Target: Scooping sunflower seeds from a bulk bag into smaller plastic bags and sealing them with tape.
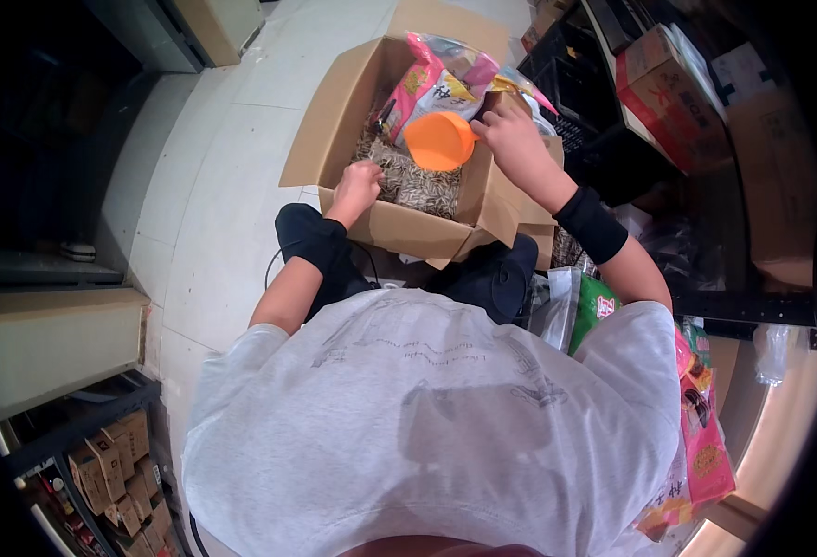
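An open cardboard box [408, 230] stands in front of my knees, with striped sunflower seeds [430, 189] inside that look to be in clear plastic. My right hand [516, 143] pinches the handle of an orange plastic scoop [439, 141] at the box's right side, and the scoop's bowl hangs over the seeds. At the near left of the box, my left hand [359, 186] has curled fingers right by the seeds; whether it grips the plastic there is hidden. Behind the scoop, a pink and white printed plastic bag [443, 87] leans in the far part of the box.
Shelving on the right holds a red-and-brown carton [673, 97] and a black plastic crate [561, 83]. Beside my right elbow lie a green printed bag [593, 310] and a pink printed bag [704, 445]. Small cardboard boxes [119, 473] fill a low rack behind left. Pale tiles [206, 188] cover the floor.
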The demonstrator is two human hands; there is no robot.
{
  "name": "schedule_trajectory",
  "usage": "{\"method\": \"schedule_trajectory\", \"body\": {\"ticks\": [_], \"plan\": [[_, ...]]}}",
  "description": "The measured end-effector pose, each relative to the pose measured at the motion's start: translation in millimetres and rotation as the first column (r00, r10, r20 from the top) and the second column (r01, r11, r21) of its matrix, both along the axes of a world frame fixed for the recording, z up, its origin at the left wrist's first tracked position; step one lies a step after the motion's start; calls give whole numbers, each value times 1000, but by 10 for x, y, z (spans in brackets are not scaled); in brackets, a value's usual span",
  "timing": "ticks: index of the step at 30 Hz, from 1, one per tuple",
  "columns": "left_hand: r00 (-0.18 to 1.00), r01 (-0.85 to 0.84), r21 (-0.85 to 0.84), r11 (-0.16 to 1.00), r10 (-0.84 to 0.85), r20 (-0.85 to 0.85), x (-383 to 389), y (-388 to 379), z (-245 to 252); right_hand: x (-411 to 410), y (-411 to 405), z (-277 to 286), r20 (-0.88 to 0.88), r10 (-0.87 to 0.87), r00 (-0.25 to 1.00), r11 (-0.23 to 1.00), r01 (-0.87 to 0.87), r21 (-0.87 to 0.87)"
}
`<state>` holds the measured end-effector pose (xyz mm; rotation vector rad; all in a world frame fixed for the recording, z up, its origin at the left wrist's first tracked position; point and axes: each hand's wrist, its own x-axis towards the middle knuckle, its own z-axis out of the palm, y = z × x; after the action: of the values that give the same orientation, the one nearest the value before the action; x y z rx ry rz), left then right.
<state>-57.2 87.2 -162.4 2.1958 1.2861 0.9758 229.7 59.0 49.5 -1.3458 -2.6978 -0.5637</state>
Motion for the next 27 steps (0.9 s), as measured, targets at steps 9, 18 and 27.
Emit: {"method": "schedule_trajectory", "body": {"ticks": [9,18,27], "plan": [[999,32,32,999,-32,-9,0,67,-37,606,160,35,-484,-262,835,954,300,1],[999,17,5,1000,-16,-38,-17,31,-25,1142,1550,-408,-195,-555,809,815,576,69],[999,-23,-1,1000,23,-28,-47,-47,-59,342,1998,-1974,-383,-764,519,644,638,-421]]}}
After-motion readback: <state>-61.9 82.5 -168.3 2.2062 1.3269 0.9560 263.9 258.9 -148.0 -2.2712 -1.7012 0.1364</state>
